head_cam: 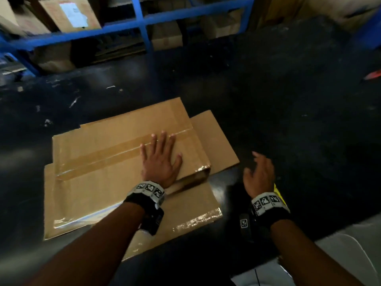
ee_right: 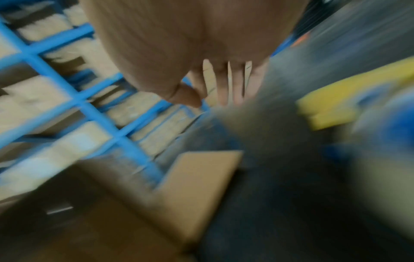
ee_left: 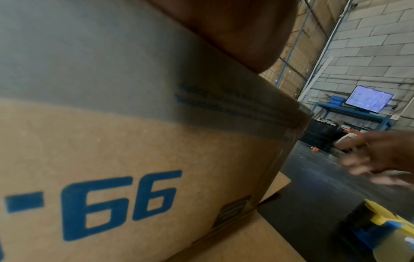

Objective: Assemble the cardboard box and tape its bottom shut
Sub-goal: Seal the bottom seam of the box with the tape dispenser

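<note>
Left hand [head_cam: 159, 162] flat on box [head_cam: 99, 162] (taped)

Left grip [head_cam: 160, 159] flat, fingers spread, right grip [head_cam: 260, 174] raised, loosely spread

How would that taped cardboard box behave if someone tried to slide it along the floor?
The cardboard box would probably slide easily: it seems empty, so light for its size. Its loose flaps, splayed on the floor, might drag or catch. The panel under the left hand looks fairly stiff, taped along its seam.
</note>
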Available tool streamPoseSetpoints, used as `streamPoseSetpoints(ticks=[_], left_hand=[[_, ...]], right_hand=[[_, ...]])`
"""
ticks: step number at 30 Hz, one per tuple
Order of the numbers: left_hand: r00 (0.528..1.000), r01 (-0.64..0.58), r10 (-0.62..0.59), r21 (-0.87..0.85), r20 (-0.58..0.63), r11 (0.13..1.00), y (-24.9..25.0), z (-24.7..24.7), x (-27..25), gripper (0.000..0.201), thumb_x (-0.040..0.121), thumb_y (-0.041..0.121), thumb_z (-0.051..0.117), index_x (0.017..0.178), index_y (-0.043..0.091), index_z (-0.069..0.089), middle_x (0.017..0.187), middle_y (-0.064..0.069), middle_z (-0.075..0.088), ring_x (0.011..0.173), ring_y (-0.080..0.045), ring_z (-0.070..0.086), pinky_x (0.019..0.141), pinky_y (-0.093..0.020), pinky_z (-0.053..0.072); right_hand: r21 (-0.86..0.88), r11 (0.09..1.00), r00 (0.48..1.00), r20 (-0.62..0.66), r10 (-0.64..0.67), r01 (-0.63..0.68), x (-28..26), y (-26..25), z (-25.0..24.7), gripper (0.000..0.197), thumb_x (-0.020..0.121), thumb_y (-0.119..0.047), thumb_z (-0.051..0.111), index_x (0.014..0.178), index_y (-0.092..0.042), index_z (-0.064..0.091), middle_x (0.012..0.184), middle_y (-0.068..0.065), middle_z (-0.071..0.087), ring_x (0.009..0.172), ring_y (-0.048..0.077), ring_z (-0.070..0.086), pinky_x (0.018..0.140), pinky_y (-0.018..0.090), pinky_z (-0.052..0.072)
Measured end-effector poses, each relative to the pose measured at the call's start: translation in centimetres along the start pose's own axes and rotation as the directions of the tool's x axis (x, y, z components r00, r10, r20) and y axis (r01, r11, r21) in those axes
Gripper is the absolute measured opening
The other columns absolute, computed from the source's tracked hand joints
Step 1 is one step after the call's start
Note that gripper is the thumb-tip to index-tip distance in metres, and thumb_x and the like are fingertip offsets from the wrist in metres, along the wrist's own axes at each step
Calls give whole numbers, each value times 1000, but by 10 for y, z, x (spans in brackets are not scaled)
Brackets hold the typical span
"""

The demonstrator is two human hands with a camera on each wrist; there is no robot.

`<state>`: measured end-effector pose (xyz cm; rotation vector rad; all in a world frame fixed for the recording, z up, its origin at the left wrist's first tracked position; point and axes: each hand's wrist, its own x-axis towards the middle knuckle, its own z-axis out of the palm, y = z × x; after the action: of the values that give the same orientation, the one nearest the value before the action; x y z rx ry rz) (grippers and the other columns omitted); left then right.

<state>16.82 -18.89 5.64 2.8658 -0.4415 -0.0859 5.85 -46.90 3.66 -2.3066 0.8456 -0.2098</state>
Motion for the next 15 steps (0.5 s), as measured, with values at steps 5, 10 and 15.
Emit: streamPoseSetpoints(ticks=[5,10,15], left_hand=[[1000,-7,7,5,-13,1000,3,-2,-1,71,99,63,20,162,31,21,172,-2,17,159,-31,11,124,-63,9],[999,-16,17,12,-36,1000,4,0,-2,72,99,64,18,162,30,21,172,-2,18,159,-32,11,124,-63,8],[999,-18,19,16,-45,1000,7,1,-9,71,99,62,22,161,29,24,171,-2,20,159,-32,13,124,-63,8]], right_hand=[[-164,916,925,-178,336,-365,-25,82,-29,79,73,-17,77,144,-12,43,142,21,44,134,43,39,105,58,36],[-454,828,887,152,436,-329,-34,139,-25,53,81,-32,73,125,-4,60,132,25,52,124,44,49,103,47,45],[-214,912,916,130,381,-349,-29,142,-26,28,87,-15,68,108,0,58,112,28,63,106,46,61,83,43,49]])
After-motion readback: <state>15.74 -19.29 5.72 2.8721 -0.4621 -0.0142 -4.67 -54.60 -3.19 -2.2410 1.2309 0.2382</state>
